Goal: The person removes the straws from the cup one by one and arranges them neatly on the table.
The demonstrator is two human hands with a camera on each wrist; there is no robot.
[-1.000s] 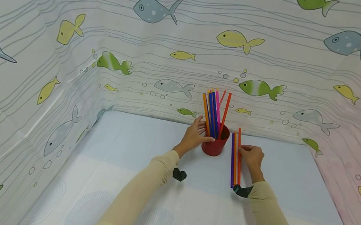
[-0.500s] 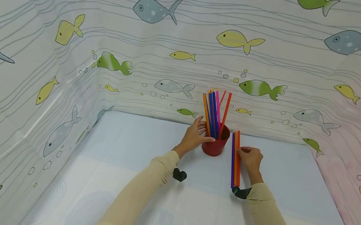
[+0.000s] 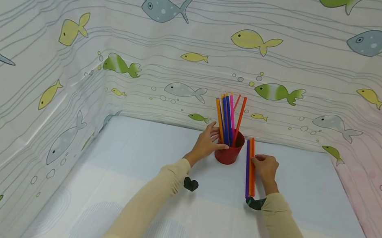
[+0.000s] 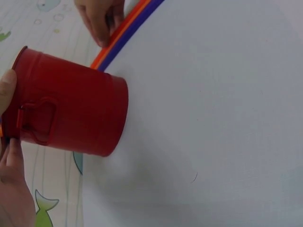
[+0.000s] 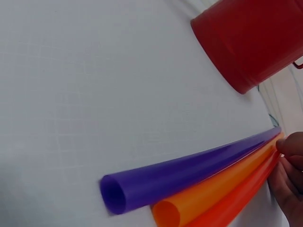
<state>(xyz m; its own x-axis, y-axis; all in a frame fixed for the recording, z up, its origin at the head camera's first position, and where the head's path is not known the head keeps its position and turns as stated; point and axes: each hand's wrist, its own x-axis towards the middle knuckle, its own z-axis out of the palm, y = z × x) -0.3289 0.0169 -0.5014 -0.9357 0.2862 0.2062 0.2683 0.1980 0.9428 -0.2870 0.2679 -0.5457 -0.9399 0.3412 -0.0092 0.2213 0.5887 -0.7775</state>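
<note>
Three hollow plastic straws lie side by side on the table right of a small red metal bucket (image 3: 227,156). The purple straw (image 5: 189,172) is nearest the bucket, the orange straw (image 5: 215,191) is in the middle, and the red straw (image 5: 244,201) is outermost, against the orange one. My right hand (image 3: 266,169) pinches the red straw along its upper half. With thumb and fingers spread around the rim, my left hand (image 3: 205,144) holds the upright bucket from the left. Several coloured straws (image 3: 227,118) lean inside it: orange, blue, pink and red ones show.
The white table (image 3: 133,155) meets a fish-printed curtain (image 3: 196,33) close behind the bucket, and the same print runs up both sides. A dark strap end (image 3: 190,184) hangs at the left wrist, and a dark band (image 3: 255,203) at the right.
My right hand has shifted slightly left and toward me, bringing the red straw against the orange one, with their ends nearly level. The left hand still holds the bucket.
</note>
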